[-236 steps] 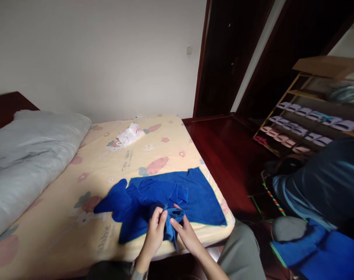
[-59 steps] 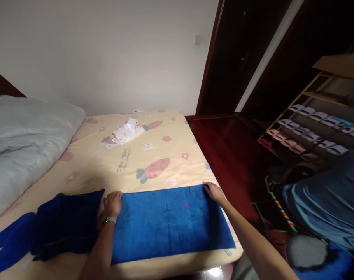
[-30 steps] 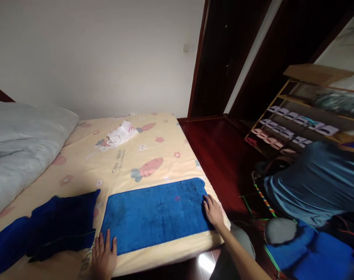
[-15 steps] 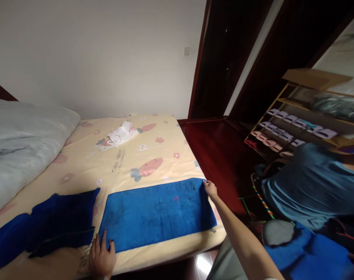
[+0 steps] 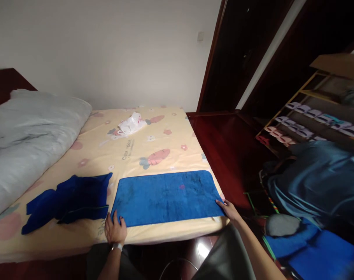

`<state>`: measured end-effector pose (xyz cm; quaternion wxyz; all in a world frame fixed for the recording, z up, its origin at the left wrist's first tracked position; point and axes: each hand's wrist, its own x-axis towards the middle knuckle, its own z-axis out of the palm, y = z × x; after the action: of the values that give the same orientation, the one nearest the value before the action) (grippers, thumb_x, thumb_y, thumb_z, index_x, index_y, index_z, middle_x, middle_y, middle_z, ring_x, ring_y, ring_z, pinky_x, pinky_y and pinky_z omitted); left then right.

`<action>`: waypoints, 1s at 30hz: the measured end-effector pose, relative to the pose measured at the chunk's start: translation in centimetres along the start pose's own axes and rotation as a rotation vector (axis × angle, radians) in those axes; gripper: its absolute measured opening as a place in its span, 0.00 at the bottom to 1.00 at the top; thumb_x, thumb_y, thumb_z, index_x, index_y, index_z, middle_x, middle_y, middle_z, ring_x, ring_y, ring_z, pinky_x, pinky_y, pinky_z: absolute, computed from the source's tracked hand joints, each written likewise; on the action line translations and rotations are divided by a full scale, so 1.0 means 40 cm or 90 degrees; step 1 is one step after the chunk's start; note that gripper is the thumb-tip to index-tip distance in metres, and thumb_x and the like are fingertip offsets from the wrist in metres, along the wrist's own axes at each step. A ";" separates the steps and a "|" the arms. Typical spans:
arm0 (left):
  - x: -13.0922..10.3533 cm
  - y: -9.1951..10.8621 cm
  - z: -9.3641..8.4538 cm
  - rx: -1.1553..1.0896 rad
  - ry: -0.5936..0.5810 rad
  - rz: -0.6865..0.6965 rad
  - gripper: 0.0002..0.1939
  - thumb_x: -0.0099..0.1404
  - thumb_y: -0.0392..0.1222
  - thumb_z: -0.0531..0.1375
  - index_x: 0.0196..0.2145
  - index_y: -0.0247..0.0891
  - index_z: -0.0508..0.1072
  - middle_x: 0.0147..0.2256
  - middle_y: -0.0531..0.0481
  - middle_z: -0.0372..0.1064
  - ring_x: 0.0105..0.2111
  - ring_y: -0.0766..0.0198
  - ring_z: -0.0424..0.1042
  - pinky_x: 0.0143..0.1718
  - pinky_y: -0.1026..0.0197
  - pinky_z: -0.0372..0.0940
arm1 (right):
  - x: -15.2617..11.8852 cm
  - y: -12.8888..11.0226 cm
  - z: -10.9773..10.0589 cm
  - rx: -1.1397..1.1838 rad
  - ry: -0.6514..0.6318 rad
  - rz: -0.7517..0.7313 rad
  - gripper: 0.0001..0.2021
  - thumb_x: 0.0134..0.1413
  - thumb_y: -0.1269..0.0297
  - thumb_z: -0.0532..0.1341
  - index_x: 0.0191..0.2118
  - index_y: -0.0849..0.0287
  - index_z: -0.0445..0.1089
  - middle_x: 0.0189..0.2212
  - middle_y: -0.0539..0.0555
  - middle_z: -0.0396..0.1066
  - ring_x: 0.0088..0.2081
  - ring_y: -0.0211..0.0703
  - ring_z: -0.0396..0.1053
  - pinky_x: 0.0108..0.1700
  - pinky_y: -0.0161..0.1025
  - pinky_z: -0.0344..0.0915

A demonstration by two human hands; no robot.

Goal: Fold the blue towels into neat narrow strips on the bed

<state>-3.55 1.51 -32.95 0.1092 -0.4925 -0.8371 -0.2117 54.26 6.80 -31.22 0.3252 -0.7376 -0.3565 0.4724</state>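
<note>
A blue towel (image 5: 165,199) with dark stains and a small pink mark lies spread flat along the bed's front edge. At its near left corner rests my left hand (image 5: 116,230), palm down with fingers apart. My right hand (image 5: 228,209) holds the near right corner, its fingers closed on the cloth edge. Left of the towel, a crumpled darker blue cloth (image 5: 80,196) lies in folds.
The bed (image 5: 177,155) has a yellow carrot-print sheet, a white plastic bag (image 5: 132,123) and a grey quilt (image 5: 39,132). To the right stand a slipper rack (image 5: 308,93) and a heap of fabric (image 5: 317,186), with folded blue cloths (image 5: 323,252) below.
My right hand has moved from the towel's far right corner to its near right corner, and that side lies straighter. My left hand stays at the near left corner. The view has shifted.
</note>
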 end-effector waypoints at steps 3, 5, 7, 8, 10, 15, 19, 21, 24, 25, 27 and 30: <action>0.012 0.007 -0.013 -0.001 0.002 -0.091 0.25 0.70 0.49 0.48 0.59 0.35 0.68 0.58 0.33 0.65 0.58 0.43 0.64 0.56 0.44 0.60 | -0.011 0.019 -0.016 -0.127 0.080 -0.009 0.16 0.51 0.50 0.65 0.37 0.59 0.73 0.39 0.61 0.79 0.46 0.57 0.77 0.45 0.43 0.71; 0.031 -0.001 -0.022 -0.011 -0.045 -0.175 0.26 0.70 0.50 0.48 0.59 0.34 0.67 0.53 0.32 0.69 0.54 0.42 0.67 0.52 0.45 0.62 | -0.015 0.020 -0.022 -0.188 0.098 -0.014 0.14 0.54 0.52 0.63 0.39 0.58 0.73 0.40 0.62 0.78 0.48 0.58 0.76 0.47 0.44 0.70; 0.056 -0.022 -0.034 -0.033 -0.125 -0.222 0.26 0.69 0.50 0.48 0.58 0.33 0.67 0.48 0.32 0.72 0.50 0.43 0.70 0.49 0.46 0.63 | -0.020 0.021 -0.027 -0.237 0.104 -0.020 0.14 0.58 0.53 0.60 0.42 0.57 0.73 0.42 0.63 0.78 0.50 0.59 0.75 0.48 0.45 0.68; 0.070 -0.037 -0.041 -0.046 -0.163 -0.224 0.25 0.68 0.49 0.49 0.56 0.33 0.69 0.46 0.33 0.73 0.49 0.43 0.71 0.48 0.47 0.63 | -0.023 0.022 -0.030 -0.254 0.105 -0.022 0.15 0.59 0.52 0.59 0.44 0.57 0.72 0.42 0.64 0.78 0.50 0.60 0.75 0.49 0.46 0.68; 0.096 -0.068 -0.055 -0.069 -0.214 -0.205 0.22 0.66 0.49 0.52 0.49 0.34 0.73 0.42 0.35 0.74 0.46 0.44 0.73 0.46 0.48 0.64 | -0.027 0.028 -0.037 -0.296 0.101 -0.021 0.17 0.62 0.50 0.56 0.46 0.56 0.72 0.42 0.64 0.78 0.49 0.61 0.75 0.48 0.47 0.68; 0.141 -0.116 -0.080 -0.135 -0.304 -0.156 0.14 0.58 0.51 0.58 0.21 0.40 0.69 0.25 0.43 0.72 0.36 0.47 0.75 0.39 0.54 0.66 | -0.027 0.049 -0.051 -0.441 0.075 -0.014 0.22 0.65 0.45 0.50 0.48 0.54 0.71 0.41 0.64 0.78 0.45 0.60 0.77 0.43 0.46 0.68; 0.144 -0.124 -0.082 -0.192 -0.320 -0.164 0.10 0.58 0.47 0.56 0.22 0.41 0.64 0.20 0.53 0.66 0.26 0.58 0.73 0.31 0.60 0.66 | -0.027 0.061 -0.055 -0.449 0.076 -0.034 0.23 0.66 0.44 0.47 0.49 0.53 0.71 0.40 0.64 0.78 0.44 0.60 0.77 0.42 0.46 0.69; 0.136 -0.139 -0.087 -0.197 -0.299 -0.172 0.09 0.57 0.46 0.57 0.25 0.41 0.62 0.22 0.55 0.66 0.26 0.59 0.73 0.30 0.61 0.67 | -0.027 0.069 -0.059 -0.442 0.077 -0.040 0.24 0.65 0.43 0.48 0.49 0.54 0.71 0.39 0.64 0.78 0.44 0.60 0.77 0.42 0.47 0.69; 0.118 -0.174 -0.105 -0.178 -0.258 -0.168 0.06 0.56 0.42 0.59 0.27 0.41 0.63 0.27 0.52 0.68 0.32 0.56 0.74 0.38 0.58 0.68 | -0.019 0.072 -0.065 -0.412 0.072 -0.042 0.22 0.61 0.44 0.51 0.46 0.54 0.73 0.39 0.64 0.78 0.44 0.62 0.77 0.43 0.49 0.69; 0.109 -0.178 -0.113 -0.169 -0.241 -0.170 0.03 0.57 0.40 0.58 0.29 0.41 0.65 0.29 0.50 0.70 0.36 0.54 0.74 0.42 0.56 0.68 | -0.011 0.065 -0.066 -0.388 0.070 -0.045 0.21 0.58 0.44 0.54 0.44 0.54 0.73 0.38 0.63 0.78 0.44 0.63 0.77 0.44 0.49 0.69; 0.086 -0.154 -0.126 -0.138 -0.190 -0.158 0.04 0.59 0.38 0.55 0.32 0.39 0.68 0.35 0.45 0.71 0.43 0.51 0.72 0.49 0.51 0.66 | 0.018 0.035 -0.064 -0.295 0.074 -0.056 0.18 0.51 0.46 0.60 0.38 0.55 0.75 0.37 0.63 0.78 0.45 0.64 0.76 0.47 0.51 0.69; 0.018 0.018 -0.135 -0.094 -0.129 -0.031 0.10 0.64 0.38 0.52 0.37 0.38 0.73 0.39 0.40 0.71 0.46 0.49 0.69 0.53 0.48 0.63 | 0.090 -0.048 -0.043 -0.142 0.088 -0.078 0.18 0.46 0.48 0.62 0.36 0.58 0.76 0.40 0.64 0.78 0.47 0.62 0.75 0.51 0.50 0.68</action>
<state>-3.41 -0.14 -27.69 -0.0175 -0.4977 -0.8376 -0.2245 56.52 10.58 -30.76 0.2934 -0.7768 -0.4275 0.3573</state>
